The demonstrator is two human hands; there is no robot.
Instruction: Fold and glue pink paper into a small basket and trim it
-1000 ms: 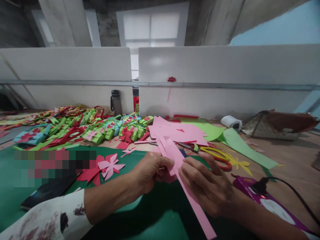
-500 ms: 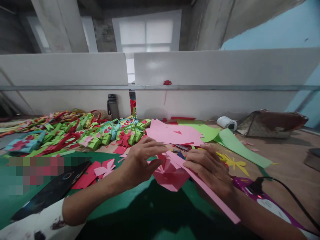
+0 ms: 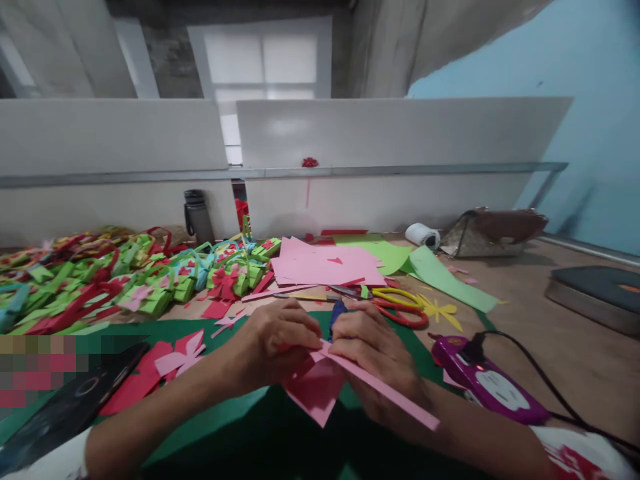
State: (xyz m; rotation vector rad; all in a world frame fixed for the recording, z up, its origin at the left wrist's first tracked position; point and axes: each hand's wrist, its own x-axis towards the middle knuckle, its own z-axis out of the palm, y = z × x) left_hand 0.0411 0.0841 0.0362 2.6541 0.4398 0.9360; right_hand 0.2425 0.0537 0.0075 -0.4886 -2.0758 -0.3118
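left grip (image 3: 280, 337): fingers curled down and pinched on the near end of the pink strip (image 3: 380, 392), thumb tucked under, so it's clamped on paper, not loose

right grip (image 3: 373, 350): closed on the same strip just beside the left hand, knuckles nearly touching it; the strip runs out from under this hand toward the lower right

pink strip: held just above the green mat (image 3: 215, 420), one end between the two hands, the long tail free in the air

folded pink piece (image 3: 315, 393): sits under both hands, partly hidden by them; whether the strip is already stuck to it can't be told

how it's best done: judging from this, the strip end should be kept square to the folded piece and pressed flat with the fingertips, not the nails, so the paper isn't creased. The free tail is probably better supported, since a twist there would pull the joint crooked

glue gun (image 3: 487, 383): purple, corded, lying just right of the right forearm; the wrist should be kept off it, looks hot-tool-ish

scissors (image 3: 400, 307): yellow and red handles, on the counter (image 3: 550, 347) behind the hands, near a yellow cut-out flower (image 3: 440, 312)

further out: pink sheets (image 3: 327, 263), green sheets (image 3: 440, 277), a heap of finished paper baskets (image 3: 150, 280) at the left, a dark bottle (image 3: 197, 217) by the white divider (image 3: 390, 160)
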